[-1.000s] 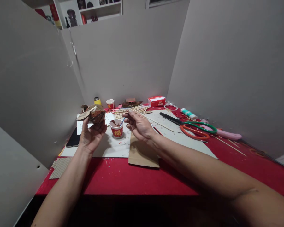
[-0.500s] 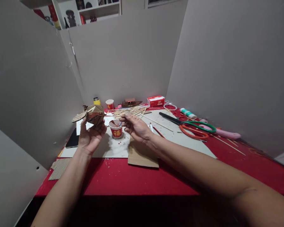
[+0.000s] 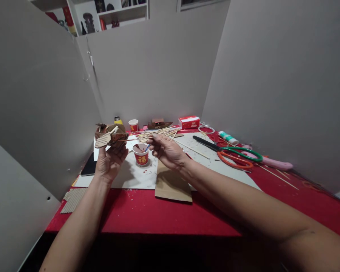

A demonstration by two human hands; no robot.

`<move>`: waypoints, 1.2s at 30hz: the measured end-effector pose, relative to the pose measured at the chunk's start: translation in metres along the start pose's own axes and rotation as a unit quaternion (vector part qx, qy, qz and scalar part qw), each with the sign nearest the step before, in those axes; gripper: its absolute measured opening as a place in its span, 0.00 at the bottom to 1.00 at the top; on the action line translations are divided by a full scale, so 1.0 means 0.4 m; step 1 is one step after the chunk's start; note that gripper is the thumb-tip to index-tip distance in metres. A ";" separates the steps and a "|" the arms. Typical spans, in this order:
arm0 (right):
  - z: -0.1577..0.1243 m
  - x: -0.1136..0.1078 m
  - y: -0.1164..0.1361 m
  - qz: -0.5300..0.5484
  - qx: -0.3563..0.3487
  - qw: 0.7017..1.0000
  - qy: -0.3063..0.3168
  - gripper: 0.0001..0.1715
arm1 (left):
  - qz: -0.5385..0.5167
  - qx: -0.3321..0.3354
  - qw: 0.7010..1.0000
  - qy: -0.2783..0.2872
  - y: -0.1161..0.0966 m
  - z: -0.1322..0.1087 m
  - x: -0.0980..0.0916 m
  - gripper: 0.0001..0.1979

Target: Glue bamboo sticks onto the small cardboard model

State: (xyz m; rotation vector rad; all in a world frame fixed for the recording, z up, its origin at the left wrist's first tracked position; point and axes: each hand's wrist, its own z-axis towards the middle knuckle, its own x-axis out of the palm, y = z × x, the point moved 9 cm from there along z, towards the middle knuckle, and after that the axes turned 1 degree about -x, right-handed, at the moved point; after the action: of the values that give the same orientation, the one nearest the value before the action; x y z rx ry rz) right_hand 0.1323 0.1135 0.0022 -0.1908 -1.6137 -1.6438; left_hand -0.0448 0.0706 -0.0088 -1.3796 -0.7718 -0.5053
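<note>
My left hand (image 3: 111, 162) is raised, fingers curled under a small cardboard model boat (image 3: 117, 138). Its sides are coated brown, a rounded piece sits on top, and a pale ribbed flap sticks out at the left. My right hand (image 3: 167, 150) pinches a thin stick (image 3: 140, 139) between thumb and fingers. The stick's brown end points left and reaches the boat's side; whether it touches cannot be made out. Below the stick stands a red and white paper cup (image 3: 141, 156) with brown paint inside and a blue rod leaning on its rim.
A pile of thin wooden sticks (image 3: 160, 133) lies behind the cup, near a dark model boat (image 3: 159, 124) and a red tissue pack (image 3: 189, 122). Large scissors (image 3: 238, 153) lie at right. A cardboard piece (image 3: 172, 185), corrugated strips (image 3: 74, 200) and a phone (image 3: 89, 166) lie nearer.
The model boat has turned in my left hand, so its flap now faces nearer me and more of its top shows. My right hand keeps the stick at its side.
</note>
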 end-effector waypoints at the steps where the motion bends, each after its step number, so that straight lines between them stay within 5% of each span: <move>1: -0.003 0.004 0.009 0.001 -0.006 1.000 0.001 0.06 | 0.006 0.013 1.000 0.001 -0.005 0.002 -0.001 0.18; 13: -0.024 0.028 0.077 -0.009 -0.050 0.999 0.012 0.03 | 0.044 0.093 0.995 0.001 -0.039 0.014 -0.022 0.17; 23: -0.044 0.075 0.050 -0.045 -0.054 0.995 0.067 0.06 | 0.056 0.122 0.991 0.005 -0.048 0.013 -0.025 0.22; 30: -0.007 -0.010 0.151 -0.054 -0.128 0.990 -0.036 0.09 | 0.060 0.161 0.985 0.013 -0.088 0.005 -0.015 0.21; 36: 0.018 -0.078 0.211 -0.222 -0.245 0.939 -0.097 0.19 | 0.071 0.209 0.975 0.020 -0.137 -0.010 -0.004 0.15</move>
State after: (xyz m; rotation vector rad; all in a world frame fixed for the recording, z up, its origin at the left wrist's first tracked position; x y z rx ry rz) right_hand 0.2024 0.1453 0.0494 -0.2606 -1.4213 -2.4370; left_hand -0.0848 0.0583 0.0267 -1.0191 -0.6940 -0.2379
